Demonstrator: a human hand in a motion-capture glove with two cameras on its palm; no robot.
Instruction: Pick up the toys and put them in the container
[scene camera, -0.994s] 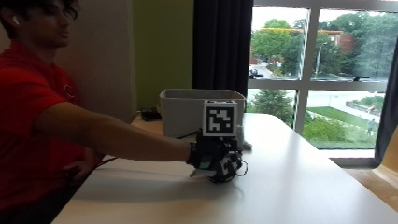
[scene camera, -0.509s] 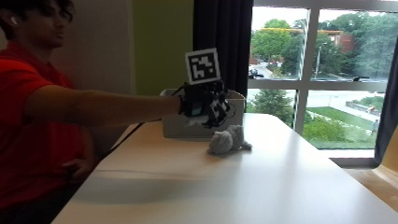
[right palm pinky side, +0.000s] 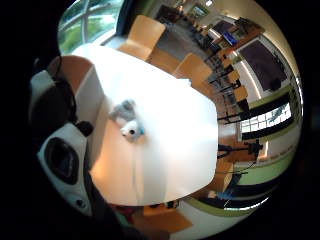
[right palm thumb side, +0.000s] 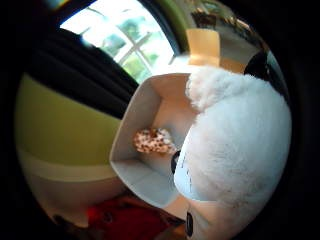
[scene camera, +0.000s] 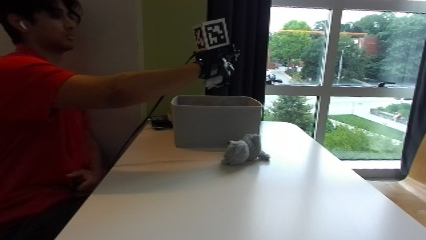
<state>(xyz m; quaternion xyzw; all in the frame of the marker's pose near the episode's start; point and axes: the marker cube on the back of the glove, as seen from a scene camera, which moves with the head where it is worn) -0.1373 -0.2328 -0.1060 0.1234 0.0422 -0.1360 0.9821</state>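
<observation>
1 gloved right hand (scene camera: 214, 65) is up in the air, arm stretched out level, right above the grey container (scene camera: 216, 121). Its fingers are curled around a white plush toy (right palm thumb side: 235, 145); the thumb-side palm view is filled with that toy's fuzzy white fur and dark eyes, pressed close to the palm. From the outside view the toy itself is hard to make out inside the glove.

Down inside the container, 1 spotted brown-and-white toy (right palm thumb side: 154, 140) lies on the floor of the bin. On the white counter (scene camera: 266, 200), just in front of the container's right corner, sits 1 grey plush toy (scene camera: 243, 149), well below the raised hand. The little-finger-side view looks down on it too, showing a pale face with a blue spot.

The person in the red shirt (scene camera: 33, 130) sits at the counter's left side, the bare left hand (scene camera: 76, 180) resting low by the counter edge, fingers loosely curled, holding nothing.

Behind: a green wall strip (scene camera: 173, 45), a dark curtain (scene camera: 243, 50), and a big window (scene camera: 346, 75) with trees and a street outside. No readable writing anywhere on the container or toys.
</observation>
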